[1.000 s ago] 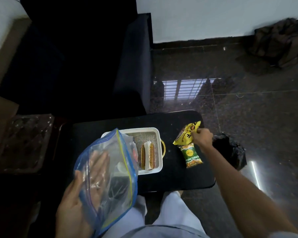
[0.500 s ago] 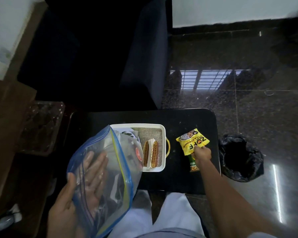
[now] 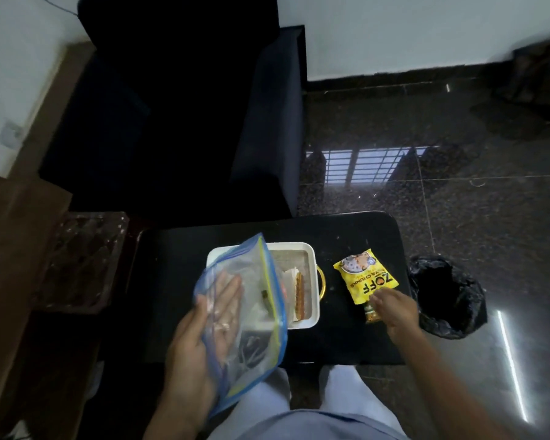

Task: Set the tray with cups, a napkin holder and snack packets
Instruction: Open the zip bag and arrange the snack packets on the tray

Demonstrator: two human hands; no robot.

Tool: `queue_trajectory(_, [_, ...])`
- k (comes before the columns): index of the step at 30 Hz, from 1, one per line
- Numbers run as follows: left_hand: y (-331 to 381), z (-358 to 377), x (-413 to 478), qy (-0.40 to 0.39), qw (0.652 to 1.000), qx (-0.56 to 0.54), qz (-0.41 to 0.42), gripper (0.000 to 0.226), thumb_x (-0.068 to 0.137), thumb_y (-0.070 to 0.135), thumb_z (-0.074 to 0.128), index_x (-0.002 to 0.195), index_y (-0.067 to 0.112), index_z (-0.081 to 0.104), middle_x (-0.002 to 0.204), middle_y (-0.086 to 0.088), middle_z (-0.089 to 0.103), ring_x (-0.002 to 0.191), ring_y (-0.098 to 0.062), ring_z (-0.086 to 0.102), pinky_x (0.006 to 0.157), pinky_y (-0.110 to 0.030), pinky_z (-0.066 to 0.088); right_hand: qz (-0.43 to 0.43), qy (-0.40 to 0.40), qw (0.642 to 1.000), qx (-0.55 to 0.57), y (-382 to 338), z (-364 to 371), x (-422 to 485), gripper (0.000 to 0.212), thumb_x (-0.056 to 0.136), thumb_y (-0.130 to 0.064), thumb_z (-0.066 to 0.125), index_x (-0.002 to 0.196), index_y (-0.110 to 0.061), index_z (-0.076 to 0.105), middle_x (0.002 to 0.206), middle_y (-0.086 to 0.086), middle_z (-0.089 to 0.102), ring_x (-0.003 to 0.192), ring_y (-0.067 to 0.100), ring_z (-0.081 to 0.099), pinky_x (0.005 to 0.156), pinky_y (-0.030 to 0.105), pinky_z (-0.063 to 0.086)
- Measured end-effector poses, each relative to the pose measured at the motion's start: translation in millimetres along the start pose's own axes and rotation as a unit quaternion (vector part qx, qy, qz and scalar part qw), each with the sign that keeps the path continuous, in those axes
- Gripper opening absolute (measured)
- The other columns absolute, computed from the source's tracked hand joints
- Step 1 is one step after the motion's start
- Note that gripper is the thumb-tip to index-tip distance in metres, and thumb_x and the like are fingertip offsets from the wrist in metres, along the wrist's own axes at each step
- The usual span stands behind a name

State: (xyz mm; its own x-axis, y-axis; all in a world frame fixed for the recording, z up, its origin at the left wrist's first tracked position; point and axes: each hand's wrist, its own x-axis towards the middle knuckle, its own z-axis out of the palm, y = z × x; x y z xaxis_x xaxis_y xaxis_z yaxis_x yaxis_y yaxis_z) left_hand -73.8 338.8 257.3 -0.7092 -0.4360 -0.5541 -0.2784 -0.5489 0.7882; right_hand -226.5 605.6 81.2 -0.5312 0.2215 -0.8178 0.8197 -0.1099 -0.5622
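A yellow snack packet [image 3: 365, 276] is seen lying flat on the right part of a black table [image 3: 346, 230], just beside a white tray [image 3: 313, 255]. Its long axis runs away from the person, with the far end leaning slightly left. The pictured end is pointed away and the lettering is turned upside down to the wearer. Its near edge is met by the bent fingers of the right hand [image 3: 394, 309], under which a second, green-and-orange packet [image 3: 370, 314] is partly covered. Whether either packet is pinched cannot be told.

A clear zip bag [image 3: 251, 328] with blue edging is held up over the left half of the tray by the left hand [image 3: 204, 338]. The fingers are seen through the plastic, straight and pressed together, with the thumb laid outside the bag's edge.

A wooden napkin holder [image 3: 300, 296] is stood along the tray's right side, its long axis set near to far. The tray's gold handle [image 3: 322, 281] is pointed toward the yellow packet. A black bin bag [image 3: 448, 296] is seen on the floor beside the table.
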Motion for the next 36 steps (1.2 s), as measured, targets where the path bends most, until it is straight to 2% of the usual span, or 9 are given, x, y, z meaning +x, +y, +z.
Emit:
queue_trajectory(5, [19, 3, -1, -0.063, 0.996, 0.059, -0.001, 0.047, 0.092, 0.041, 0.048, 0.129, 0.019, 0.065, 0.130, 0.004, 0.072, 0.123, -0.006, 0.065, 0.098, -0.024, 0.052, -0.344, -0.172, 0.920, -0.078, -56, 24, -162, 0.014, 0.090, -0.021, 0.073, 0.104, -0.021, 0.074, 0.099, -0.001, 0.077, 0.091, 0.011, 0.074, 0.080, 0.021, 0.056])
queue_trajectory(10, [25, -6, 1, -0.064, 0.995, 0.075, -0.019, 0.044, 0.101, 0.044, 0.049, 0.132, 0.018, 0.068, 0.135, -0.005, 0.069, 0.132, -0.019, 0.060, 0.111, -0.041, 0.044, -0.596, -0.314, 0.670, -0.311, -73, 76, -269, 0.013, 0.090, -0.010, 0.071, 0.100, -0.014, 0.077, 0.100, -0.007, 0.076, 0.091, 0.004, 0.071, 0.081, 0.018, 0.054])
queue_trajectory(13, [27, -15, 4, -0.082, 0.992, 0.096, -0.014, 0.039, 0.102, 0.047, 0.048, 0.117, 0.024, 0.076, 0.122, -0.008, 0.075, 0.122, -0.025, 0.068, 0.104, -0.045, 0.049, -0.571, -0.334, 0.462, -0.591, -70, 116, -276, 0.028, 0.092, 0.002, 0.055, 0.114, -0.007, 0.070, 0.118, 0.009, 0.070, 0.107, 0.022, 0.066, 0.091, 0.033, 0.052])
queue_trajectory(15, [32, -25, 6, -0.091, 0.988, 0.121, -0.010, 0.037, 0.104, 0.041, 0.043, 0.111, 0.028, 0.077, 0.118, -0.001, 0.077, 0.116, -0.012, 0.070, 0.092, -0.025, 0.054, -0.523, -0.296, 0.343, -0.722, -61, 139, -270, 0.029, 0.093, 0.004, 0.047, 0.114, -0.005, 0.065, 0.120, 0.014, 0.064, 0.107, 0.030, 0.064, 0.088, 0.039, 0.054])
queue_trajectory(20, [52, -39, 2, -0.128, 0.975, 0.182, -0.015, 0.030, 0.105, 0.037, 0.044, 0.120, 0.028, 0.068, 0.108, 0.018, 0.078, 0.109, 0.005, 0.068, 0.086, -0.008, 0.050, -0.456, -0.189, 0.171, -0.853, -31, 185, -246, 0.036, 0.102, -0.013, 0.047, 0.136, -0.005, 0.054, 0.145, 0.019, 0.046, 0.128, 0.036, 0.049, 0.103, 0.044, 0.047])
queue_trajectory(23, [62, -41, -4, -0.142, 0.970, 0.198, -0.022, 0.043, 0.104, 0.042, 0.043, 0.136, 0.022, 0.062, 0.132, 0.004, 0.069, 0.128, -0.011, 0.060, 0.113, -0.032, 0.044, -0.426, -0.117, 0.079, -0.894, -11, 203, -231, 0.054, 0.104, -0.027, 0.045, 0.153, -0.009, 0.030, 0.161, 0.020, 0.020, 0.148, 0.040, 0.020, 0.116, 0.056, 0.024])
queue_trajectory(26, [72, -45, -5, -0.138, 0.974, 0.182, -0.015, 0.043, 0.102, 0.045, 0.045, 0.135, 0.024, 0.064, 0.136, -0.002, 0.067, 0.132, -0.019, 0.058, 0.118, -0.046, 0.040, -0.426, -0.074, 0.027, -0.901, 2, 211, -219, 0.055, 0.105, -0.032, 0.039, 0.154, -0.011, 0.025, 0.161, 0.023, 0.020, 0.147, 0.045, 0.018, 0.115, 0.062, 0.023])
queue_trajectory(31, [86, -55, 0, -0.148, 0.975, 0.167, -0.017, 0.048, 0.099, 0.051, 0.047, 0.131, 0.021, 0.067, 0.131, -0.006, 0.070, 0.126, -0.024, 0.063, 0.114, -0.051, 0.043, -0.481, -0.072, 0.093, -0.869, -5, 212, -218, 0.044, 0.106, -0.029, 0.035, 0.139, -0.002, 0.044, 0.133, 0.022, 0.053, 0.119, 0.037, 0.051, 0.095, 0.043, 0.042])
queue_trajectory(36, [90, -56, -2, -0.159, 0.969, 0.187, 0.013, 0.046, 0.088, 0.057, 0.048, 0.116, 0.030, 0.073, 0.116, 0.005, 0.078, 0.116, -0.017, 0.070, 0.107, -0.041, 0.051, -0.527, -0.097, 0.031, -0.844, -17, 204, -224, 0.024, 0.100, -0.017, 0.052, 0.119, -0.022, 0.066, 0.120, 0.005, 0.061, 0.110, 0.030, 0.057, 0.082, 0.036, 0.045])
